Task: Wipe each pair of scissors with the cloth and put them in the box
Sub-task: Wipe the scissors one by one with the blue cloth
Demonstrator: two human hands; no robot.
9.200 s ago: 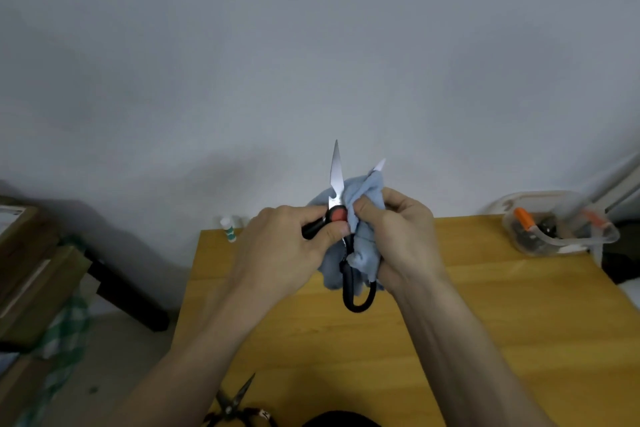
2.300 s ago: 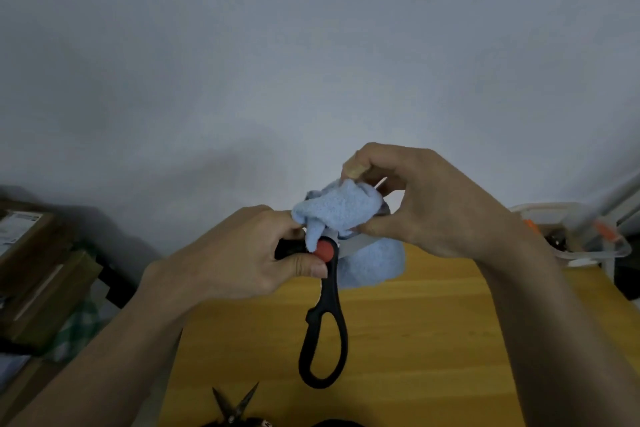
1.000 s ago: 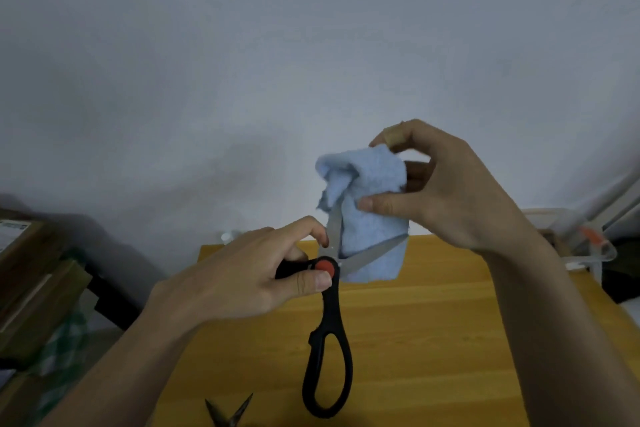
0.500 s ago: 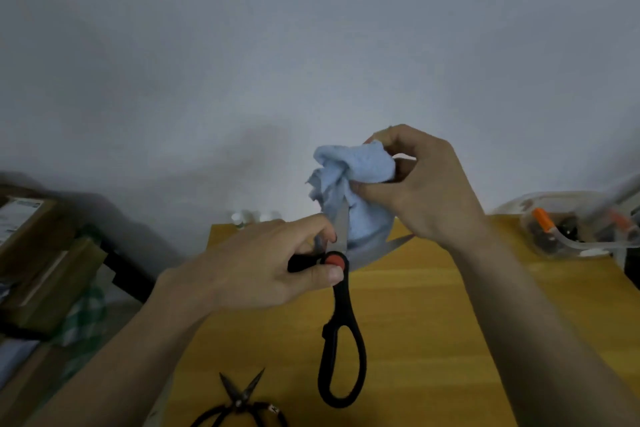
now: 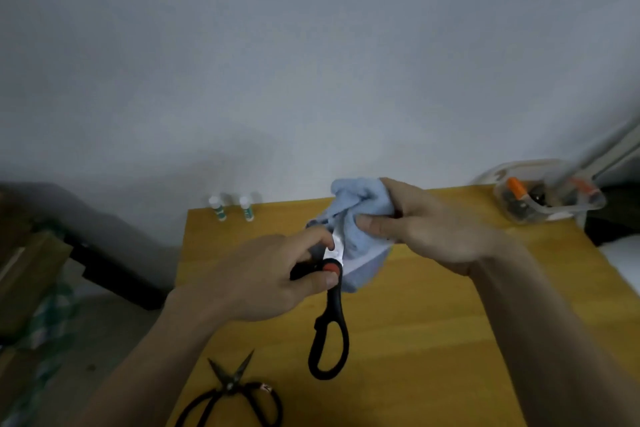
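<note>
At the near edge of the table [image 5: 433, 340] lies one pair of small black scissors [image 5: 230, 392], blades slightly parted, untouched and not yet wiped. Above it, the left hand [image 5: 263, 277] grips the black-handled scissors [image 5: 329, 333] at the red pivot, one handle loop dangling free. The right hand [image 5: 426, 225], fingers [image 5: 372, 220] pinched around the bunched blue cloth [image 5: 356, 218], has dropped in the last second from high above the table to just off it, the cloth still wrapping the blade: the wiping stroke appears to be running on, with boxing still ahead. Two small white bottles [image 5: 232, 206] stand at the far left edge; one clear box [image 5: 550, 198], already holding orange-handled items, waits at the far right.
</note>
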